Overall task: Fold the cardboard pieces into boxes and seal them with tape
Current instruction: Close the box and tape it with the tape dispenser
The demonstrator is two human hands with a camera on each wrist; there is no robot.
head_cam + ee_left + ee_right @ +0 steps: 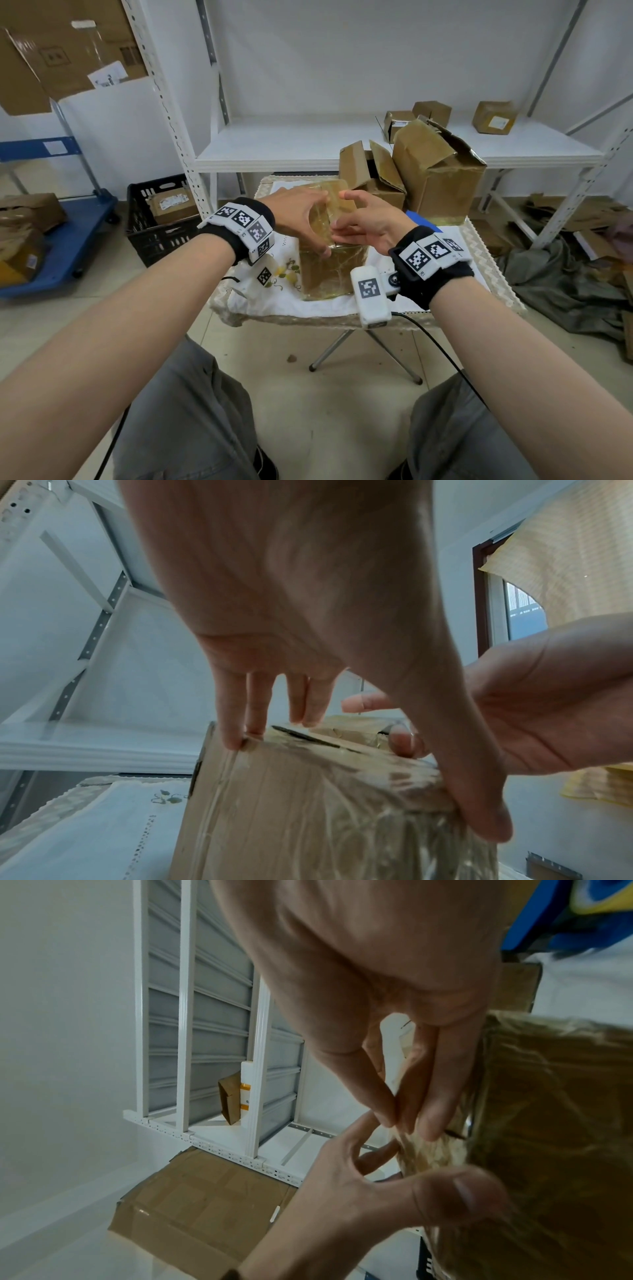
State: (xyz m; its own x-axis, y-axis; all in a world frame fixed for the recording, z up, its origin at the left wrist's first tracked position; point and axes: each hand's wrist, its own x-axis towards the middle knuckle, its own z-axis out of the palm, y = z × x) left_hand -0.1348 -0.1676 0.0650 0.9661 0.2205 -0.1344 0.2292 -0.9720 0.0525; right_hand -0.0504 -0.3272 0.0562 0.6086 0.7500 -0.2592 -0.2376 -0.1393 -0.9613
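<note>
A tape-covered cardboard box (329,274) stands on the small cloth-covered table (479,260). Its top flap (337,198) is raised. My left hand (317,224) spans the box top. In the left wrist view its fingers (240,737) sit on the far edge of the box (308,818) and the thumb presses the near corner. My right hand (342,216) meets it from the right. In the right wrist view the right hand (397,1121) pinches the taped flap (428,1153) between thumb and fingers, beside the box (555,1123).
Two larger open boxes (435,171) (370,178) stand at the table's back right, in front of a white shelf (274,144) with small boxes. A black crate (154,219) and a blue trolley (68,240) are to the left. Flattened cardboard (582,212) lies on the floor to the right.
</note>
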